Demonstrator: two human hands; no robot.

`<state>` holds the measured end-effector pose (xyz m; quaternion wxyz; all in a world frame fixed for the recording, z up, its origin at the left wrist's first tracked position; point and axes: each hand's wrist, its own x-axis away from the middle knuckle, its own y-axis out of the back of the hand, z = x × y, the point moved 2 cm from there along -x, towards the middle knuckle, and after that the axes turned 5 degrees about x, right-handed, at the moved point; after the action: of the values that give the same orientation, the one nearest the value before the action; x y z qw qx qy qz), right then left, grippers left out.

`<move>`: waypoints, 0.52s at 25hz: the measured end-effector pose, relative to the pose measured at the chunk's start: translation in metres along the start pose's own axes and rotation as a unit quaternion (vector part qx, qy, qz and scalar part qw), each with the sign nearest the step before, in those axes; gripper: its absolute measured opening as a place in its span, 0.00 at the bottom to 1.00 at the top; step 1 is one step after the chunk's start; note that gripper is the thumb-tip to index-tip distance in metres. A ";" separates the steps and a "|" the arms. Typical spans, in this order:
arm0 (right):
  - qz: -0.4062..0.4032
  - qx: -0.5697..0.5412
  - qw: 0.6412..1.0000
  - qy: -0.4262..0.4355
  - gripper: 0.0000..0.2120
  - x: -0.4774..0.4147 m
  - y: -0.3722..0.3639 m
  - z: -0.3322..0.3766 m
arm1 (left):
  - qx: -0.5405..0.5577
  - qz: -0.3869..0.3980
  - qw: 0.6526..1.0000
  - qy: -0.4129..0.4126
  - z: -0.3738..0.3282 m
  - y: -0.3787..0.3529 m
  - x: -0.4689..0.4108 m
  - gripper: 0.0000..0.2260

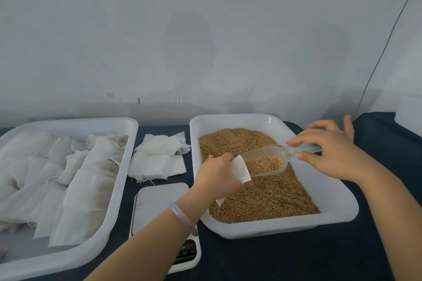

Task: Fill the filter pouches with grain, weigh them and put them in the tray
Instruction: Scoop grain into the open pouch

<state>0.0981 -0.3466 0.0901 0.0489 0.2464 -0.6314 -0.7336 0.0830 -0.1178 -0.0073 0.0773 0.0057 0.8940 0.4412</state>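
Dark table; scoop and pouch above grain tub, within its rim

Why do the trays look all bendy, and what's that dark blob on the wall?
Head view: the wide-angle lens bows the left tray and grain tray near the edges; the blob on the wall is a soft shadow, probably the person's head.

My left hand sits over the middle of the grain tray, back upward, with the fingers curled round a white pouch. Its bare forearm reaches in across the tray's near-left corner. My right hand hangs above the tray's far-right side. Thumb and fingertips pinch the handle of a clear scoop, one finger is raised clear, and the forearm slants in over the right rim.
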 end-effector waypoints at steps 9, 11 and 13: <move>-0.066 0.051 0.995 0.050 0.12 -0.004 0.001 0.005 | -0.066 -0.020 0.998 -0.014 0.002 -0.005 0.002 0.30; -0.066 0.047 0.995 0.050 0.12 -0.005 0.001 0.006 | -0.064 -0.030 0.997 -0.017 0.000 -0.004 0.003 0.29; -0.075 0.037 0.995 0.050 0.12 -0.004 0.000 0.008 | -0.068 -0.053 0.996 -0.022 -0.001 0.000 0.007 0.27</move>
<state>0.0984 -0.3380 0.0921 0.0161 0.3311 -0.6349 -0.6978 0.0762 -0.1182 -0.0080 0.1205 -0.0369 0.8593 0.4958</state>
